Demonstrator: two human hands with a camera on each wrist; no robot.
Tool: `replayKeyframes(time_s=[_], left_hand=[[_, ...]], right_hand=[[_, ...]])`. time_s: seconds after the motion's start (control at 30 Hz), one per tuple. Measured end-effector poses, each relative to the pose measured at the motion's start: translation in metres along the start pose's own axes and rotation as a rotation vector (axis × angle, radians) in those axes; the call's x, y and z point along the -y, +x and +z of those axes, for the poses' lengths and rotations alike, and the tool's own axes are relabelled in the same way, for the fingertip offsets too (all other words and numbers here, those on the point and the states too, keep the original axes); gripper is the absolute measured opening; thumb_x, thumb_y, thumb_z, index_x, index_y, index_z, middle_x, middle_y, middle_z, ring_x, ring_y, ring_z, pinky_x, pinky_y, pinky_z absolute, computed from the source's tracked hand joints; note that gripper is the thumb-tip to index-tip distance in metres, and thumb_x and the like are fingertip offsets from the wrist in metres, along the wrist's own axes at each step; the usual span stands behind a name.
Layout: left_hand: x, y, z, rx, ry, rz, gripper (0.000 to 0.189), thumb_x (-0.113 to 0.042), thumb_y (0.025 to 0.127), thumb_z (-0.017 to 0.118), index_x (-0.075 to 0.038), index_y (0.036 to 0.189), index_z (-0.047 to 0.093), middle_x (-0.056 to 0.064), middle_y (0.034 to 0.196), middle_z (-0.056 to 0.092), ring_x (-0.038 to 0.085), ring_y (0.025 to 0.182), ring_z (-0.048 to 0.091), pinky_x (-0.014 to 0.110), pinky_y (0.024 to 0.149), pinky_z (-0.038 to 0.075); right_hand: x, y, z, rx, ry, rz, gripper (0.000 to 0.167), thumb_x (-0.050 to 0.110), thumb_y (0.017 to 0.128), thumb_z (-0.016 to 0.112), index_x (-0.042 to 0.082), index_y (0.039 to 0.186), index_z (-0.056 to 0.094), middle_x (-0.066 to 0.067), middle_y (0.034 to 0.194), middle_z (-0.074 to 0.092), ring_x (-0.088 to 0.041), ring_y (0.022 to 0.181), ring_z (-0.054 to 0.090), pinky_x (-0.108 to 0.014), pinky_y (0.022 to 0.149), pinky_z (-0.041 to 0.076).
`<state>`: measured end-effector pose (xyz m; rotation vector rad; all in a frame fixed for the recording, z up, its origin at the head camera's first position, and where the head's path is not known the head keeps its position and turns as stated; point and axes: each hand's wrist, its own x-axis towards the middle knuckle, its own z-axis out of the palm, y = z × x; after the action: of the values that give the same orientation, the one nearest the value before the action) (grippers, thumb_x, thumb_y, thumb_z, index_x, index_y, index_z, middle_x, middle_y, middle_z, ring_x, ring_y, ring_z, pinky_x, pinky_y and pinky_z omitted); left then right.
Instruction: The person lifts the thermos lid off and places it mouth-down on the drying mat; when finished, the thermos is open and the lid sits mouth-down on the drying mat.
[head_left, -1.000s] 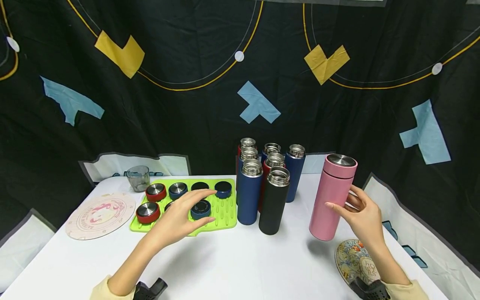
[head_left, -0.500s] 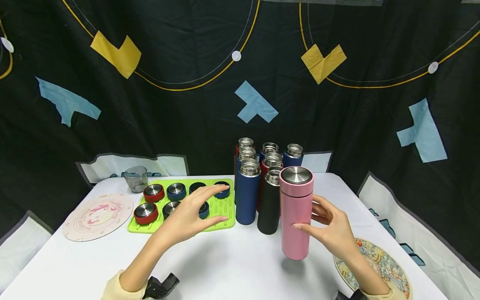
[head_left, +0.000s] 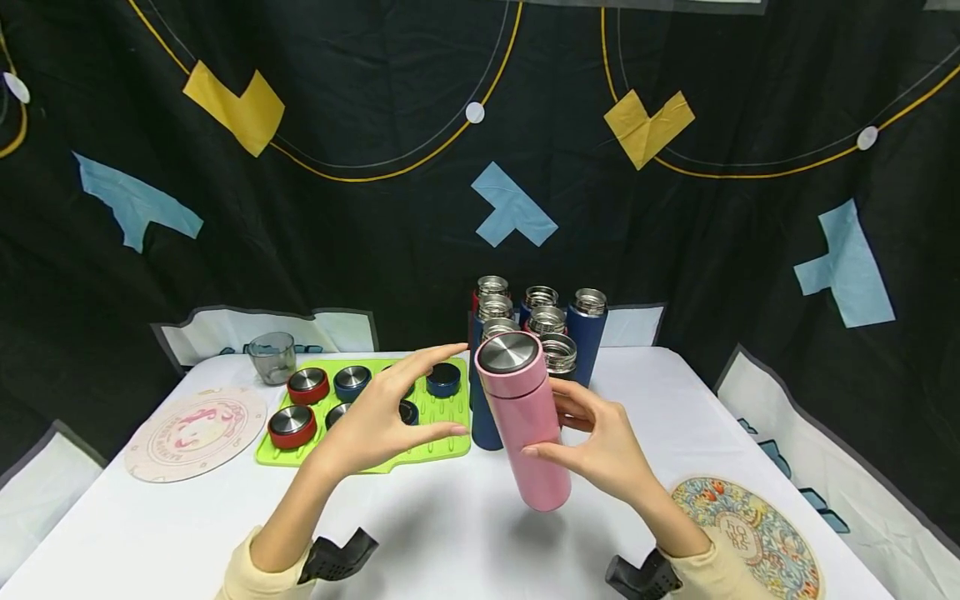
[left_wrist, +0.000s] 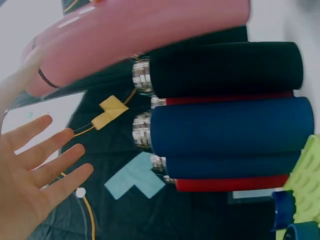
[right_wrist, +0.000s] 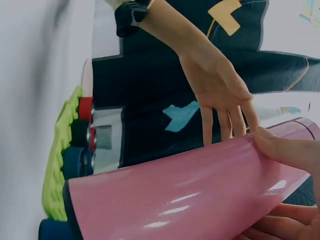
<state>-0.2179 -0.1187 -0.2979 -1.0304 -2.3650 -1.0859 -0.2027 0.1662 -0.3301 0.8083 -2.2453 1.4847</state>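
Note:
My right hand (head_left: 596, 442) grips a pink thermos (head_left: 528, 442) round its body and holds it above the white table, its capped top tilted left toward my left hand. The steel-topped pink cap (head_left: 513, 367) is on it. My left hand (head_left: 382, 412) is held up with thumb and fingers spread wide, close to the left of the cap and holding nothing. In the left wrist view its straight fingers (left_wrist: 55, 155) point past the thermos. Behind the thermos stand several uncapped bottles, among them a blue bottle (left_wrist: 230, 127) and a black bottle (left_wrist: 225, 69), partly hidden.
A green mat (head_left: 427, 450) carries several lids, including a red lid (head_left: 292, 427) and a blue lid (head_left: 444, 380). A glass cup (head_left: 272, 358) and a pink round placemat (head_left: 197, 433) are at the left. A patterned round placemat (head_left: 780, 533) lies at the right.
My right hand has carried the pink thermos leftward from the right side of the table, and its top now tilts left. My left hand has shifted slightly right, still spread.

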Motion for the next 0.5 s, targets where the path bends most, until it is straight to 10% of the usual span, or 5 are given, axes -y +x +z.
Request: replayKeyframes(time_s=[0.5], left_hand=[[0.001, -0.003, -0.012, -0.034, -0.063, 0.054, 0.087, -0.022, 0.075, 0.085, -0.025, 0.148, 0.038, -0.006, 0.145, 0.045, 0.015, 0.128, 0.046, 0.041, 0.098, 0.047]], right_hand=[[0.006, 0.023, 0.024, 0.158, -0.013, -0.06, 0.067, 0.026, 0.066, 0.09, 0.014, 0.126, 0.061, 0.003, 0.115, 0.067, -0.011, 0.097, 0.066, -0.029, 0.086, 0.054]])
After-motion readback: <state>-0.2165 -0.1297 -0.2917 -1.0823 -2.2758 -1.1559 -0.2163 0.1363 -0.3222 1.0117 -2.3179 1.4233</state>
